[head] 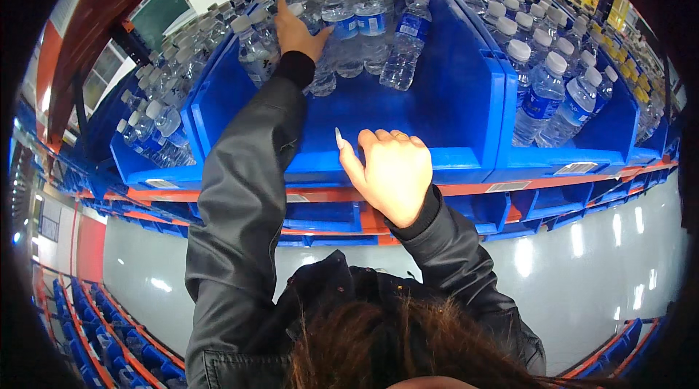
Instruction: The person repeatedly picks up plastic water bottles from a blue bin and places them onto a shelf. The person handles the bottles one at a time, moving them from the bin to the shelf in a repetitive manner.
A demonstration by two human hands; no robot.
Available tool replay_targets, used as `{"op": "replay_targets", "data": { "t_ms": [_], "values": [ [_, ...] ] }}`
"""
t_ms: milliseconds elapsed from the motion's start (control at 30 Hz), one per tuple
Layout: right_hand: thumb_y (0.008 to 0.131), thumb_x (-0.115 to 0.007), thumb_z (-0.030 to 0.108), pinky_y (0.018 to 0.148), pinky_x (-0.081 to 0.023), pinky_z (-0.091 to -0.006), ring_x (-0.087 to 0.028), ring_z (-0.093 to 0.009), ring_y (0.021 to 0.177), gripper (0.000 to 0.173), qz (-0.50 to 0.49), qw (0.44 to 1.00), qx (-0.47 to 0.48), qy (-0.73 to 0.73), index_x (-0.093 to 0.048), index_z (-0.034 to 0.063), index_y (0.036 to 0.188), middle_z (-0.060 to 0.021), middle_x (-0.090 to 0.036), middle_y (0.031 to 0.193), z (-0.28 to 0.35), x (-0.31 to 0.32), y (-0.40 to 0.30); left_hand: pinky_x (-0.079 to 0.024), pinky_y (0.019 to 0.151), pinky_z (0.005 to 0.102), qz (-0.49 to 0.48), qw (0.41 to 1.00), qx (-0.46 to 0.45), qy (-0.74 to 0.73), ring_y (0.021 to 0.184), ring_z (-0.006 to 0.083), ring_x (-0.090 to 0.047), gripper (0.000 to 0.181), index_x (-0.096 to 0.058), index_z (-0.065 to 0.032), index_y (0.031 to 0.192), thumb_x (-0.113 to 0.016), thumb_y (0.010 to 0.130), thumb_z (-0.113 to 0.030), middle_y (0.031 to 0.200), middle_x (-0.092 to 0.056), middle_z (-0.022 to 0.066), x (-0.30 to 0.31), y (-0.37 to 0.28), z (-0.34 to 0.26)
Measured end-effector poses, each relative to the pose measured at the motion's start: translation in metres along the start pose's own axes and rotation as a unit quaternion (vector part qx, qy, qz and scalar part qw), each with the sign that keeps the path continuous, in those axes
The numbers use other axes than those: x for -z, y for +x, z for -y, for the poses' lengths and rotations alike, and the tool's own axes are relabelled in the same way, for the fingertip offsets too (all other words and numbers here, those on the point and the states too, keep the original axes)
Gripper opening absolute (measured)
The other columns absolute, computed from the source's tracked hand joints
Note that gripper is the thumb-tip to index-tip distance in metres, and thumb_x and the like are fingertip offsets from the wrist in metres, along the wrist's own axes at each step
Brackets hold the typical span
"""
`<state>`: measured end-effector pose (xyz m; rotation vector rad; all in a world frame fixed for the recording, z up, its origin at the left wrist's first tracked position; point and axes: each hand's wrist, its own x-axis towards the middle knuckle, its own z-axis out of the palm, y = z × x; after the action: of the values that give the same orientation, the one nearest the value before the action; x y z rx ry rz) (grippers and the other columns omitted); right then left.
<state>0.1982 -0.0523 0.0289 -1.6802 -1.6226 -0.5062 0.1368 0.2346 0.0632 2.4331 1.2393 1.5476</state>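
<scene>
My left hand (299, 34) reaches into a blue plastic bin (448, 83), in among clear water bottles. Its thumb and a raised finger are spread; the other fingers are hidden, so a grip on a bottle cannot be made out. Just below the wrist shows the lower part of a clear bottle (323, 82). Beside the thumb stand blue-labelled bottles (343, 34), and one bottle (407, 42) leans at the right. My right hand (396, 170) is at the bin's front lip (453, 158), fingers curled downward and thumb out. Whether it grips the lip is hidden.
Bins of bottles flank this one: a left group (155, 130) and a right group (546, 83). An orange shelf beam (464, 188) runs under the bins, above a lower row of blue bins (322, 217). Across the grey floor (524, 263) stands another rack (109, 334).
</scene>
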Motion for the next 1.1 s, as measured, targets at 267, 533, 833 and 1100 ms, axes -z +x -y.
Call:
{"op": "replay_targets", "data": {
  "t_ms": [267,533,833,1100],
  "values": [
    [0.086,-0.068,0.035,0.058,-0.045,-0.0367,-0.063,-0.024,0.059,0.033,-0.026,1.0,0.006,-0.009,-0.061,0.0093,0.065,-0.0079,-0.06,0.06,0.005,-0.001,0.0,-0.04,0.106,0.0463,0.03,0.997,-0.064,0.022,0.127,0.0436,-0.041,0.1,-0.021,-0.0096,0.154,-0.081,0.075,-0.003,0.136,-0.037,0.0285,0.013,-0.021,-0.026],
    [0.09,-0.066,0.032,0.055,-0.039,-0.0405,-0.058,-0.027,0.055,0.038,-0.033,0.997,0.007,-0.066,-0.055,0.0106,0.062,-0.0086,-0.056,0.058,0.012,-0.003,0.002,-0.051,0.081,0.0296,-0.199,0.898,-0.166,-0.356,0.092,0.0156,-0.059,0.076,-0.037,-0.005,0.146,-0.072,0.079,0.002,0.107,-0.053,0.0055,0.176,-0.003,-0.082],
    [0.094,-0.063,0.037,0.058,-0.035,-0.0416,-0.056,-0.028,0.057,0.046,-0.039,0.987,-0.074,-0.134,-0.053,0.0102,0.059,-0.0079,-0.055,0.058,0.028,-0.015,0.003,-0.049,0.09,0.0305,-0.262,0.912,-0.293,-0.117,0.099,0.0163,-0.062,0.053,-0.058,-0.0061,0.121,-0.082,0.073,-0.006,0.116,-0.062,0.0058,0.352,-0.033,0.024],
    [0.085,-0.073,0.012,0.065,-0.042,-0.0382,-0.057,-0.027,0.068,0.022,-0.199,0.971,-0.008,0.133,-0.06,0.007,0.068,-0.0072,-0.058,0.068,0.179,-0.055,0.022,-0.056,0.072,0.0356,-0.18,0.934,-0.293,-0.098,0.091,0.0268,-0.064,0.046,-0.062,-0.014,0.11,-0.082,0.069,-0.018,0.103,-0.058,0.0101,0.296,-0.039,0.092]
  ]
}}
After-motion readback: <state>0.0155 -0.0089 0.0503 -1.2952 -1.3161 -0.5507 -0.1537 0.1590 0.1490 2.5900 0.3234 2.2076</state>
